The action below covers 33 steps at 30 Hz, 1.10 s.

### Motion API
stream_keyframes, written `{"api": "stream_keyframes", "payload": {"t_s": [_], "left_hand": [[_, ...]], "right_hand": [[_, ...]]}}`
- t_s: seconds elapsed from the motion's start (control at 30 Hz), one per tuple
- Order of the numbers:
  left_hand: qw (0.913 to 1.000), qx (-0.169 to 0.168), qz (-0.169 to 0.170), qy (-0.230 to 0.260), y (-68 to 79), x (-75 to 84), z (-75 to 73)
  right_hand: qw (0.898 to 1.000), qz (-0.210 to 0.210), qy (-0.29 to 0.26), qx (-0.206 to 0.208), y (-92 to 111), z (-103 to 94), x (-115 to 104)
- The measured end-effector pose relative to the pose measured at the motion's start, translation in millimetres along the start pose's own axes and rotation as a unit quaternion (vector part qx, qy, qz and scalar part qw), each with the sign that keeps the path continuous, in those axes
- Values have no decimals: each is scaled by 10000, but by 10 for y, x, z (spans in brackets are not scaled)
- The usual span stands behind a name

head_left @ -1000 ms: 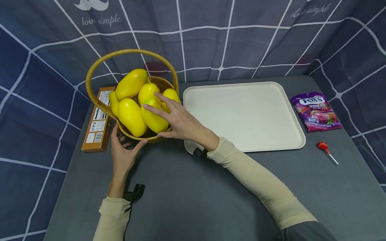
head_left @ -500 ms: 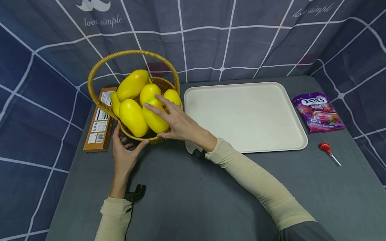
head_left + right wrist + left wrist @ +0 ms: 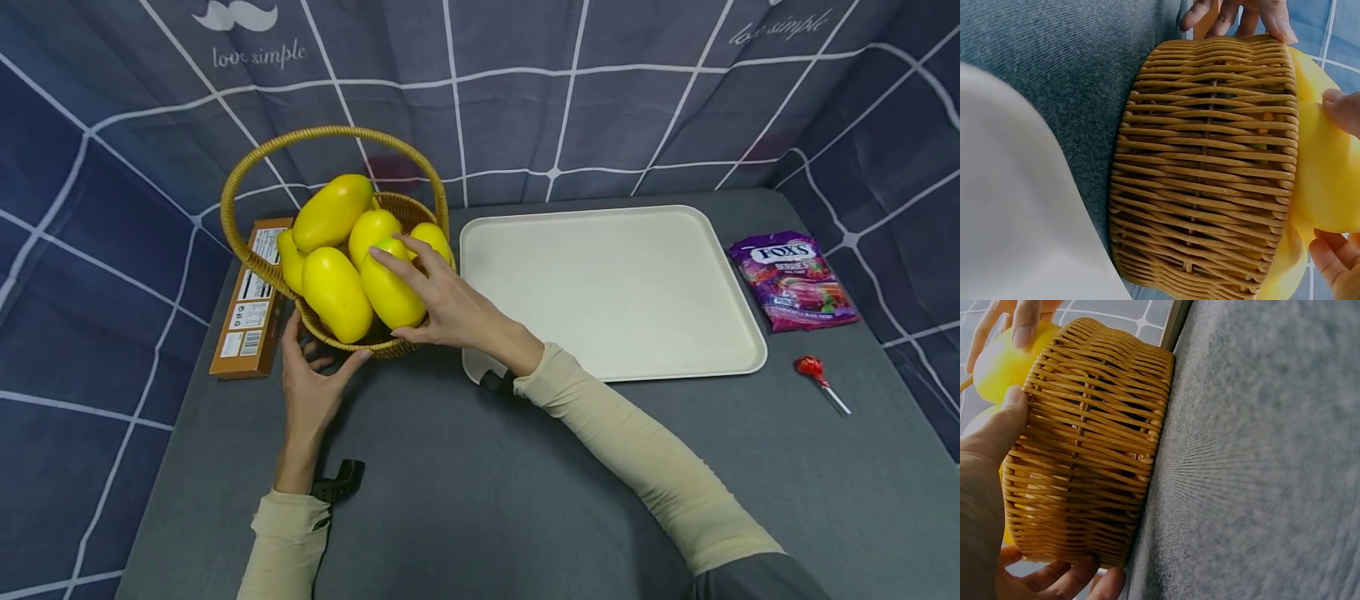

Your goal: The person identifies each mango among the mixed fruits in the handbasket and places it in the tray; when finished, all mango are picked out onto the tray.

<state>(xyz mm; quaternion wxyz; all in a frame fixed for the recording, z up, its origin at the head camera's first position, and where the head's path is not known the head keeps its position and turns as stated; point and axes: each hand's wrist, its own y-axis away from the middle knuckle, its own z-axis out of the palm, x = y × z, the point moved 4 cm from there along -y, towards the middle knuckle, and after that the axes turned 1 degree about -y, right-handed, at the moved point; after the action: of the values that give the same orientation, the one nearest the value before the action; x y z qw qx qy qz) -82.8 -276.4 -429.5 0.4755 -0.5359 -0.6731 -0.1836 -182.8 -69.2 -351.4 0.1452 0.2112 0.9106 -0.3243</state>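
Note:
A wicker basket [image 3: 407,210] with a tall hoop handle stands at the left of the table, heaped with several yellow mangoes [image 3: 337,294]. My left hand [image 3: 309,390] holds the basket's near left side. In the left wrist view its thumb [image 3: 1013,406] lies at the rim and its fingers reach around the woven wall. From the right, my right hand [image 3: 465,308] grips the front right mango [image 3: 390,292] between thumb and fingers. That mango [image 3: 1325,169] sits above the rim in the right wrist view, against its neighbours. Its underside is hidden.
An orange-brown box [image 3: 243,333] lies left of the basket, partly behind it. A cream tray [image 3: 615,292] lies close on the right. Farther right are a purple candy bag [image 3: 795,283] and a red lollipop [image 3: 810,367]. A tiled-pattern curtain [image 3: 510,125] borders the back.
My right hand has closed in on the front right mango, which has shifted slightly and now stands more upright. My left hand keeps its place on the basket. The head view has drifted slightly.

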Motion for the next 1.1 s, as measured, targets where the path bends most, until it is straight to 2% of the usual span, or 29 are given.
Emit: {"api": "stream_keyframes", "payload": {"t_s": [0.3,0.67,0.97,1.1], "left_hand": [[10000,-10,16,22,-12,28,3],[10000,-12,-55,52,-12,-2,-2],[10000,-20,-29,38,-20,11,1],[10000,-26,-27,50,-19,19,0]], "right_hand": [[9971,-159,-615,410,20,-172,26],[9976,-20,-515,457,157,-389,96],[9957,146,-524,751,366,-595,341],[9941,445,-469,866,469,-695,500]]}}
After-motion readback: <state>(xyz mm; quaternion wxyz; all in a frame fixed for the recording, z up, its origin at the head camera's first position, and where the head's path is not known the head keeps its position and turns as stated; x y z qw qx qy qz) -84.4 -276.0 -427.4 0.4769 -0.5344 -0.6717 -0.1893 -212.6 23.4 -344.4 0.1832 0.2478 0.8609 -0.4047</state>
